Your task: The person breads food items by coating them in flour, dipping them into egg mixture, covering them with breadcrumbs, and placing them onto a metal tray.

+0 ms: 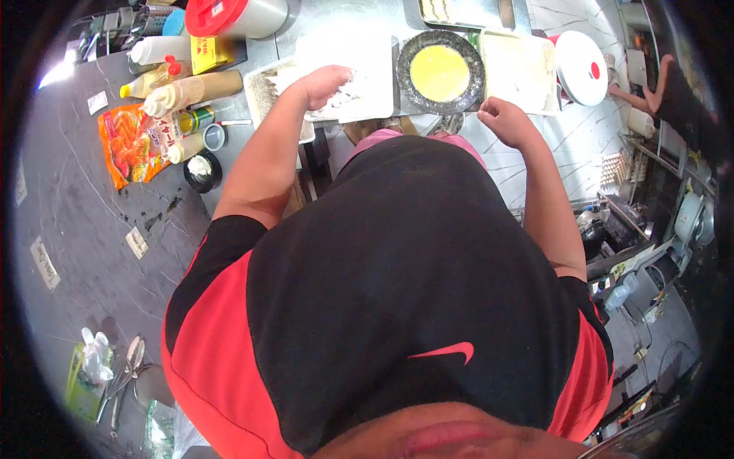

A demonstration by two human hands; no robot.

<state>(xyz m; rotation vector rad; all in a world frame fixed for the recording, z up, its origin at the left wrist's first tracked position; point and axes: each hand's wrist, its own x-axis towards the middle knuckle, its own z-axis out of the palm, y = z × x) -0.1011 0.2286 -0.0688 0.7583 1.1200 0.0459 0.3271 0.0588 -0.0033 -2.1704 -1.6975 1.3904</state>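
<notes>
My left hand (pixel 325 86) is over a white tray (pixel 375 53) of white powder that looks like flour. Its fingers are curled downward and whitened at the tips; what they hold, if anything, is lost in the glare. To the right of that tray stands a dark speckled bowl (pixel 405 73) of yellow liquid that looks like beaten egg. My right hand (pixel 503 121) hangs at the near edge of a tray (pixel 552 84) with a pale, crumb-like layer. Its fingers are curled in, with nothing visible in them.
Squeeze bottles (pixel 195 92), an orange packet (pixel 126 145) and a small black bowl (pixel 202 183) stand at left. A red-lidded tub (pixel 256 19) is behind. A white round lid (pixel 581 69) lies at right. Another person's arm (pixel 634 96) shows at far right.
</notes>
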